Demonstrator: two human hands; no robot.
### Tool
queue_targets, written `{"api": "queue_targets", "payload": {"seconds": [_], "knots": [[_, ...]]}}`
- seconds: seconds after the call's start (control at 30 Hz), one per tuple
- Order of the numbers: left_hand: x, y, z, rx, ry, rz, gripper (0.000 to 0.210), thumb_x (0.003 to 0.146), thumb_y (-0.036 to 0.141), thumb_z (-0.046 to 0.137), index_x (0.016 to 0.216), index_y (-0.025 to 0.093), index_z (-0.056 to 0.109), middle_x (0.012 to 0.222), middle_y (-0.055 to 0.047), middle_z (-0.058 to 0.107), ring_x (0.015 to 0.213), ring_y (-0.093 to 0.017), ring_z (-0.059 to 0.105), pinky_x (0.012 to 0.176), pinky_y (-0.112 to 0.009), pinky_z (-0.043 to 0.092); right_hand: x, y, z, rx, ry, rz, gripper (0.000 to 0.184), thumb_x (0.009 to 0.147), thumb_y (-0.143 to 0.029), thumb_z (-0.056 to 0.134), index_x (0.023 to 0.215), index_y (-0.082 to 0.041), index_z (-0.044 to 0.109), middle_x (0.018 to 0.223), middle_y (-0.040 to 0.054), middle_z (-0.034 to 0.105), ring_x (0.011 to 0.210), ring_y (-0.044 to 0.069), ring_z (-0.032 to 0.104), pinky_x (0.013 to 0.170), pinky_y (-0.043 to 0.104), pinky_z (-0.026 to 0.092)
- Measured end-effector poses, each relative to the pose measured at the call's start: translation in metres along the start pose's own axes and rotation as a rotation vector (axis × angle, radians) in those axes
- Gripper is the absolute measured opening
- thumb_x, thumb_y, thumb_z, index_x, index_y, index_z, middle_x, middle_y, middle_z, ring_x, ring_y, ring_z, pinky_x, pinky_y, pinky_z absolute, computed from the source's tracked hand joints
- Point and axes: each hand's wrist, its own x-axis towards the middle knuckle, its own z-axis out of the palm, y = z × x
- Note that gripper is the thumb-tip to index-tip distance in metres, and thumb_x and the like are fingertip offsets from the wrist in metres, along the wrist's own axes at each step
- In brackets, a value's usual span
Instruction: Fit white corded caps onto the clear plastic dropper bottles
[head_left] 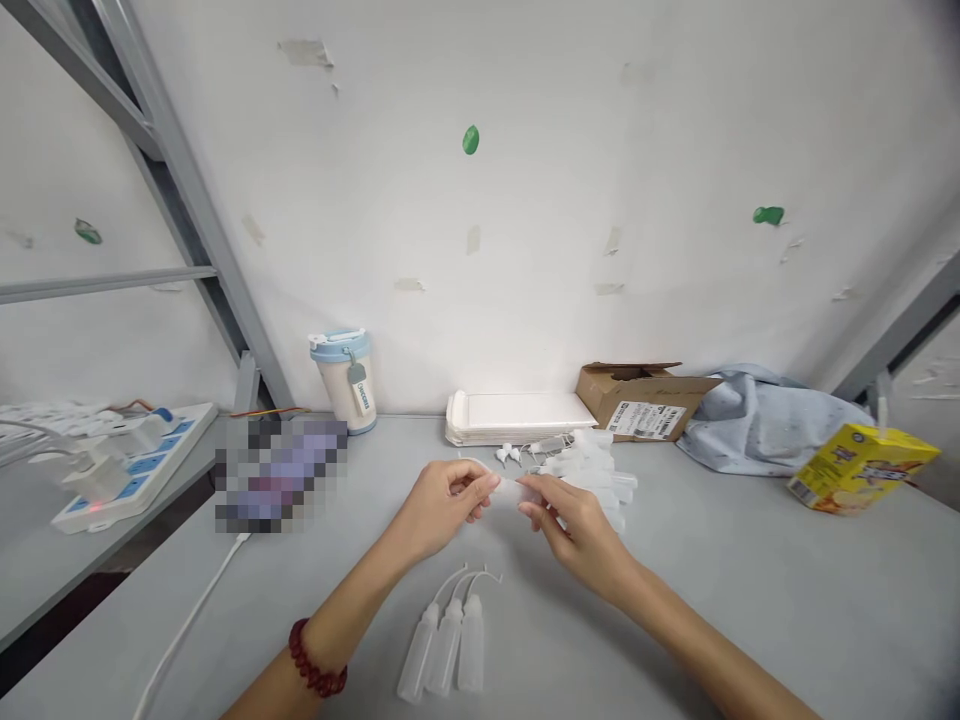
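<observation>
My left hand and my right hand meet above the middle of the table, fingers pinched. Between them is a small translucent plastic squeeze bottle, mostly hidden by my fingers. A thin white curved tube arcs over my left fingers. Below my hands lie three similar bottles side by side, each topped with a bent thin tube. Just behind my right hand is a pile of translucent bottles. Small white nozzle pieces lie to the left of that pile.
White flat trays or boxes are stacked by the wall, beside an open cardboard box. A cloth and a yellow drink carton stand right. Leftward are a blue-lidded cup, a blurred-out device with cable, and a power strip.
</observation>
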Motion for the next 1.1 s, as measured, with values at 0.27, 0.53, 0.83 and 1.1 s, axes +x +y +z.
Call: {"api": "queue_targets", "payload": {"seconds": [0.27, 0.53, 0.83, 1.1], "knots": [[0.0, -0.001, 0.005, 0.03, 0.024, 0.095, 0.018, 0.08, 0.03, 0.052, 0.084, 0.016, 0.064, 0.081, -0.004, 0.061, 0.073, -0.015, 0.054, 0.061, -0.023, 0.048, 0.008, -0.01, -0.002, 0.654, -0.109, 0.483, 0.041, 0.087, -0.05, 0.037, 0.062, -0.017, 0.045, 0.054, -0.0041, 0.043, 0.044, 0.008, 0.04, 0.048, 0.023, 0.034], [-0.001, -0.002, 0.008, 0.05, 0.007, 0.057, 0.024, 0.08, 0.036, 0.051, 0.083, 0.015, 0.063, 0.077, -0.003, 0.062, 0.066, -0.014, 0.056, 0.063, -0.025, 0.047, 0.009, -0.007, 0.002, 0.885, -0.037, 0.674, 0.04, 0.082, -0.056, 0.044, 0.081, -0.016, 0.051, 0.053, -0.0072, 0.04, 0.039, 0.005, 0.033, 0.041, 0.02, 0.03], [-0.001, 0.002, 0.004, -0.167, -0.092, -0.146, 0.034, 0.082, 0.043, 0.047, 0.066, 0.014, 0.056, 0.069, -0.004, 0.057, 0.06, -0.014, 0.055, 0.059, -0.026, 0.048, 0.0, -0.011, 0.003, 0.209, 0.059, 0.199, 0.028, 0.092, -0.036, 0.034, 0.101, -0.018, 0.053, 0.066, 0.0011, 0.055, 0.058, 0.013, 0.053, 0.052, 0.024, 0.042], [-0.001, -0.001, 0.005, -0.151, -0.101, -0.161, 0.044, 0.082, 0.05, 0.044, 0.059, 0.014, 0.054, 0.05, 0.003, 0.047, 0.046, -0.01, 0.046, 0.051, -0.025, 0.04, -0.002, -0.007, 0.004, -0.309, 0.116, -0.104, 0.024, 0.092, -0.034, 0.036, 0.103, -0.02, 0.053, 0.075, 0.007, 0.059, 0.061, 0.017, 0.054, 0.049, 0.026, 0.04]]}}
